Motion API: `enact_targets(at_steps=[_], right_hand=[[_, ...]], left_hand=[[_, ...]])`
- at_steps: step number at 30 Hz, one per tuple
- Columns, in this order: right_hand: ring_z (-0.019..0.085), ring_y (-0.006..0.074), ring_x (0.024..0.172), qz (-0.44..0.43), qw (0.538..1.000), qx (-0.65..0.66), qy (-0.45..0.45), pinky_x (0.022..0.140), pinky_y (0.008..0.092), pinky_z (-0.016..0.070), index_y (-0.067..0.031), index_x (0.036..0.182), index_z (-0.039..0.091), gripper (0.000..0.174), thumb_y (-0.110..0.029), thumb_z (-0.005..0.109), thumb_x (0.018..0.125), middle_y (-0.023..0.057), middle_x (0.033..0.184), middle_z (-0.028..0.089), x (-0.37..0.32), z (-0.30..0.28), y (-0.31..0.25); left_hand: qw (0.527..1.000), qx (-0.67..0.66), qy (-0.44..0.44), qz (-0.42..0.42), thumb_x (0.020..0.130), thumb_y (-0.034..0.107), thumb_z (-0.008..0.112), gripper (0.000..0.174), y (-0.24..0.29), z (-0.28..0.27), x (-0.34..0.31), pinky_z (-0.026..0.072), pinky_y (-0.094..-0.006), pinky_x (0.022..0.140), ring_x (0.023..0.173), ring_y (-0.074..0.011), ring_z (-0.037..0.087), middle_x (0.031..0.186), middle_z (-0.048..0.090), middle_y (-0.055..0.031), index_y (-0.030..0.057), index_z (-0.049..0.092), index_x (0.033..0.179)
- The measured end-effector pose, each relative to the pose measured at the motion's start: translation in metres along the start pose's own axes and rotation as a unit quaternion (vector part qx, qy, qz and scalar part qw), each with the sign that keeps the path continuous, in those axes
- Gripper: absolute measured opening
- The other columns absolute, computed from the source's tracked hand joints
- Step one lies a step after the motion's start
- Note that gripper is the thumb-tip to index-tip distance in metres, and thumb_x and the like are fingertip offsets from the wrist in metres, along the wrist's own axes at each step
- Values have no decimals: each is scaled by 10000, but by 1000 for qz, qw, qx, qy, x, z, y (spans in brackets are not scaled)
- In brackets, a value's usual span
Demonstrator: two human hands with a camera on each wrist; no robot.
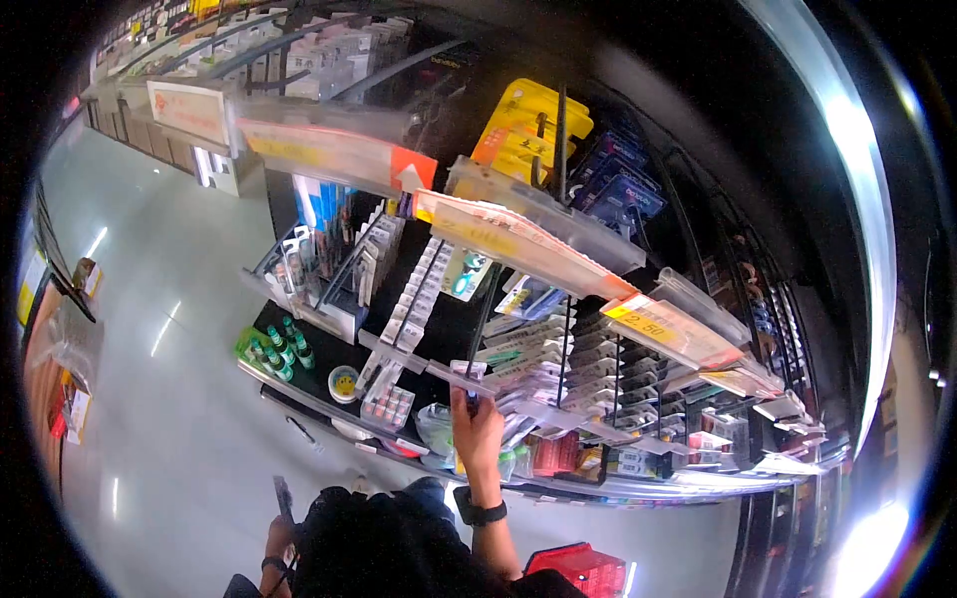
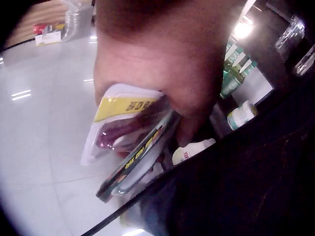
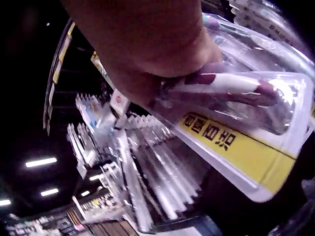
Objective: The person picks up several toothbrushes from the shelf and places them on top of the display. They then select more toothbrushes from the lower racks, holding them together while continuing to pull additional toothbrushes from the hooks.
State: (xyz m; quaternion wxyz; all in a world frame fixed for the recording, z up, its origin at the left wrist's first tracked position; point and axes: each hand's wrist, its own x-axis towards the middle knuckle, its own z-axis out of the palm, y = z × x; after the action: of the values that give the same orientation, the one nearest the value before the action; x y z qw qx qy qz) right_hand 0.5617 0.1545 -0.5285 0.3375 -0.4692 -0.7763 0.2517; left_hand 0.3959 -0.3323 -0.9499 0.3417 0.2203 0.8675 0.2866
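Observation:
My left hand hangs low beside my body, gripping retail packs. In the left wrist view its fingers fold round a white, yellow-banded blister pack with a maroon item inside, and a second, dark-edged pack pressed against it. My right hand reaches up to the front of a hanging display rack. Seen from the right wrist, it grips a clear blister pack on a white card with a yellow band, holding a maroon-and-white item. Its fingertips are hidden behind the wrist and pack.
Rows of hanging packs fill the hooks, with price strips jutting out above. Green bottles and a white tub stand on the lower shelf. A red basket is on the floor at my right.

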Motion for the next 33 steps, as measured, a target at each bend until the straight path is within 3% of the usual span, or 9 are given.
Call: enact_targets(at_steps=[5,10,16,18,20,24,29,30,33], right_hand=[[684,418,705,-31,999,17,-4,595,471,525,41,1123,628,396,-298,690,927,238,764,681,4,3,8],[659,462,703,-63,997,-1,45,576,480,498,35,906,661,306,-265,718,904,255,725,656,24,18,21],[647,490,837,52,998,-25,28,729,523,526,20,1224,599,451,-352,610,968,277,913,684,96,66,42],[631,465,1009,-118,982,-85,117,842,508,518,-8,1327,560,436,-320,500,1028,284,1109,662,119,68,37],[579,430,1160,-39,994,-91,-37,912,501,499,-48,1439,488,451,-227,473,1025,260,1291,597,131,60,49],[627,395,1059,-206,965,27,161,901,472,482,50,1251,558,544,-375,693,938,303,1192,625,91,62,10],[492,455,1264,-206,978,-22,10,1110,535,335,56,1457,372,728,-336,700,940,279,1431,464,-27,93,38],[460,408,1314,-104,962,107,-227,1124,510,331,46,1485,332,710,-288,674,961,256,1463,440,-41,82,33],[487,250,1303,39,704,489,-514,1100,416,380,44,1458,387,562,-175,630,1001,182,1427,503,-63,46,-13]], left_hand=[[995,38,-83,-43,995,215,555,320,-14,3,13,550,-454,840,1013,-342,656,1124,685,-183,9,633,1227],[977,196,-26,83,917,308,582,364,5,2,-2,518,-524,713,877,-464,674,896,697,-273,-45,673,908],[909,-390,61,-132,911,264,627,292,-3,15,-11,522,-455,641,764,-358,694,850,702,-204,-14,641,998],[990,89,92,56,931,276,644,276,13,-6,3,515,-382,587,696,-228,676,816,695,-107,25,619,1044],[947,-313,57,-41,929,255,646,249,101,-50,-17,517,-349,581,695,-167,654,813,682,-59,37,610,1045],[940,-334,70,-12,891,110,582,237,189,-113,-22,518,-307,642,686,-124,590,775,629,-21,-20,629,1083],[925,-370,6,81,882,203,751,411,347,-198,-73,531,-302,834,896,-126,638,1010,690,-53,-35,627,1192],[920,-377,-29,103,873,228,781,443,368,-205,-75,531,-302,837,907,-127,642,1031,695,-58,-33,629,1197],[914,-369,-91,140,853,251,813,493,405,-188,-59,532,-305,847,945,-127,648,1072,709,-62,-22,630,1221]])
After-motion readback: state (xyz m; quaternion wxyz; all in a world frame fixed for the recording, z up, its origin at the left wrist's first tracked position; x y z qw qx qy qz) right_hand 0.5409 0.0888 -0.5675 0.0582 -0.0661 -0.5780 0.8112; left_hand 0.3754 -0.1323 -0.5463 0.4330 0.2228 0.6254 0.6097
